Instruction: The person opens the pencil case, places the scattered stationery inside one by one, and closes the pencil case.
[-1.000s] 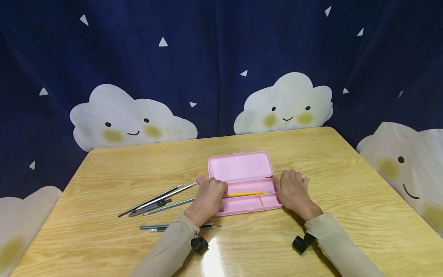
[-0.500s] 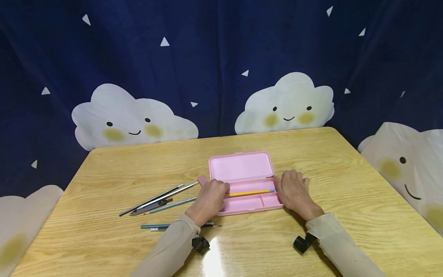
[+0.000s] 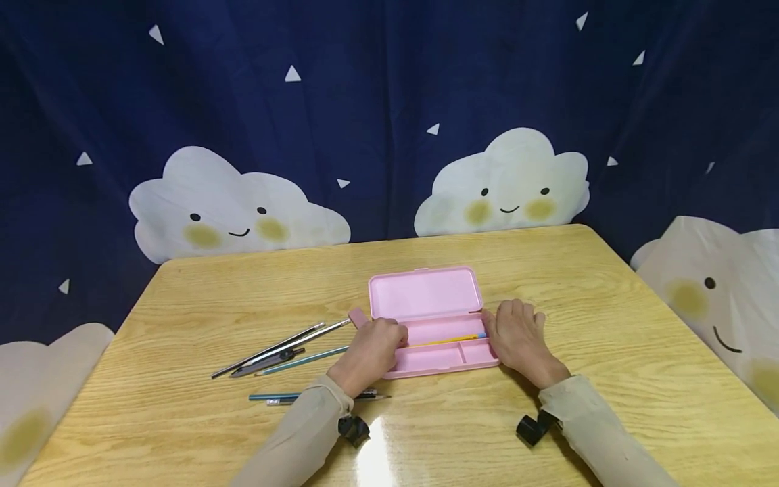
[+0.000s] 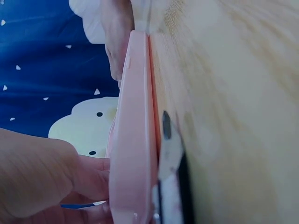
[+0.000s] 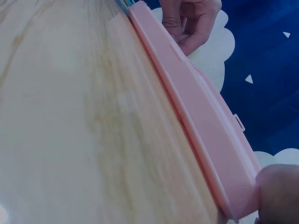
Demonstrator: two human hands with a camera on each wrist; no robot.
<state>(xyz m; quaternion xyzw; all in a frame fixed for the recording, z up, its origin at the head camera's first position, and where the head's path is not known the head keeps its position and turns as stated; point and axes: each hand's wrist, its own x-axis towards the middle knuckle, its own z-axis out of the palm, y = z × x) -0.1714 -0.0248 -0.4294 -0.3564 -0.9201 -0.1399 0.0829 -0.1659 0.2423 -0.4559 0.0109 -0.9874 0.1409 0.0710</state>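
A pink pencil case (image 3: 426,369) lies with its lid raised on the wooden table, its tray split into compartments. Over its left end, my left hand (image 3: 371,348) has curled fingers, pinching a yellow pencil (image 3: 453,339) whose near end is hidden by the hand. The pencil's blue-tipped end reaches right inside the long back compartment. My right hand (image 3: 520,338) grips the case's right end, thumb at the rim. In the right wrist view, the left hand's bent fingers (image 5: 198,28) show above the far end of the case.
Left of the case lie a drawing compass (image 3: 268,363), a teal pencil (image 3: 304,362) and some dark and silver pencils (image 3: 298,343). A pink eraser (image 3: 358,317) sits by the case's left side. Several more pencils (image 3: 274,397) lie near the left forearm. A cloud-print curtain (image 3: 389,101) hangs behind the table.
The yellow pencil has sunk lower into the back compartment, and the left hand has shifted slightly right with it. The right hand keeps its place at the case's end.
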